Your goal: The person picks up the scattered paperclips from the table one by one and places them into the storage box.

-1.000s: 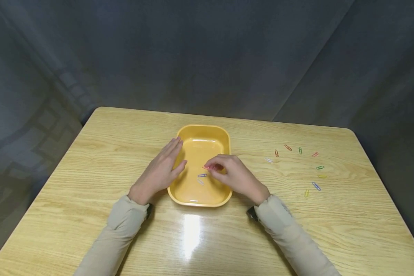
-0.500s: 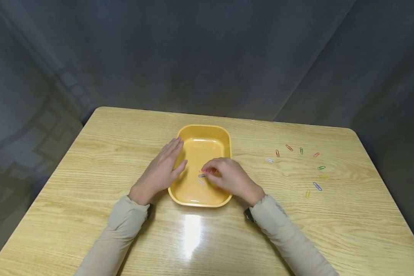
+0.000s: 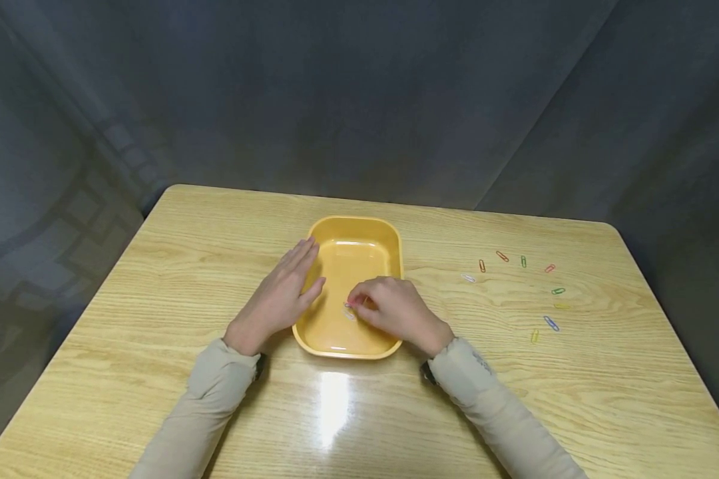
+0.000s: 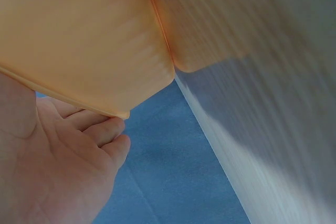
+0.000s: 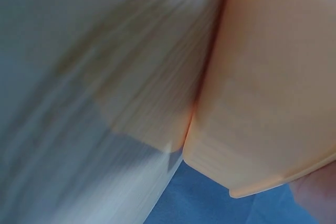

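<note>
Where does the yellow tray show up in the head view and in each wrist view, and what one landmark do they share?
Head: the yellow tray sits just below picture centre, with the right hand reaching into it.
Left wrist: the yellow tray fills the upper left.
Right wrist: the yellow tray fills most of the right side.
Shared landmark: the wooden tabletop.

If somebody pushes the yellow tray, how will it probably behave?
The yellow tray looks stiff, being smoothly moulded. Broad and low, it would probably slide rather than tip. The table, shiny with glare, may grip it weakly.
</note>
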Available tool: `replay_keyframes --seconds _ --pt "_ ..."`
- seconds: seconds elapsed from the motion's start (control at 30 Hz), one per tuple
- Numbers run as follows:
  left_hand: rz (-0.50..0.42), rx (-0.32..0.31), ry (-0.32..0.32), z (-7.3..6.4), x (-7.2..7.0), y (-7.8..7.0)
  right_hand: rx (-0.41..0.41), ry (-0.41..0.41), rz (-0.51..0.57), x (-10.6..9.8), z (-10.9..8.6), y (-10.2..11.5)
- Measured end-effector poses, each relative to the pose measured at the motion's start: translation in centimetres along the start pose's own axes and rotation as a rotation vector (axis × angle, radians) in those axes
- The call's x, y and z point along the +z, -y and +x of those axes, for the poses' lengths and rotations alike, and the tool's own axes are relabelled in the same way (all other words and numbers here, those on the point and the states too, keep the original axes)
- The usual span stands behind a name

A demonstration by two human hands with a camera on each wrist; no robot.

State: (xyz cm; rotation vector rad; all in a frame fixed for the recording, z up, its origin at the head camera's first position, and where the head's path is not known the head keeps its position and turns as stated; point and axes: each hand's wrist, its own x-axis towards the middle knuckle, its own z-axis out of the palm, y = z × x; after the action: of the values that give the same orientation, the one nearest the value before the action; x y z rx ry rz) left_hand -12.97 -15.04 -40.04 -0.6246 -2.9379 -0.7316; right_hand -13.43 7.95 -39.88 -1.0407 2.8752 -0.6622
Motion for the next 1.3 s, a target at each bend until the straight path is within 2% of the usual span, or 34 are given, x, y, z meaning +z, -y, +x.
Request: replay_keyframes --seconds 0.27,0.57,0.93,1.3 --pt "0.004 0.007 -0.003 0.1 0.0 -0.1 0.034 0.041 -0.034 0.0 0.0 0.1" --pt "0.001 0.007 -0.006 0.2 0.0 -0.1 0.012 0.032 -0.053 -0.3 -0.2 0.3" --pt "0.003 0.003 -0.004 0.1 0.1 -0.1 -0.030 0.011 0.078 -1.0 -0.5 0.0" --pt "0.001 0.004 -0.007 0.0 0.0 0.0 0.022 -0.081 0.215 -3.5 -1.7 -0.5"
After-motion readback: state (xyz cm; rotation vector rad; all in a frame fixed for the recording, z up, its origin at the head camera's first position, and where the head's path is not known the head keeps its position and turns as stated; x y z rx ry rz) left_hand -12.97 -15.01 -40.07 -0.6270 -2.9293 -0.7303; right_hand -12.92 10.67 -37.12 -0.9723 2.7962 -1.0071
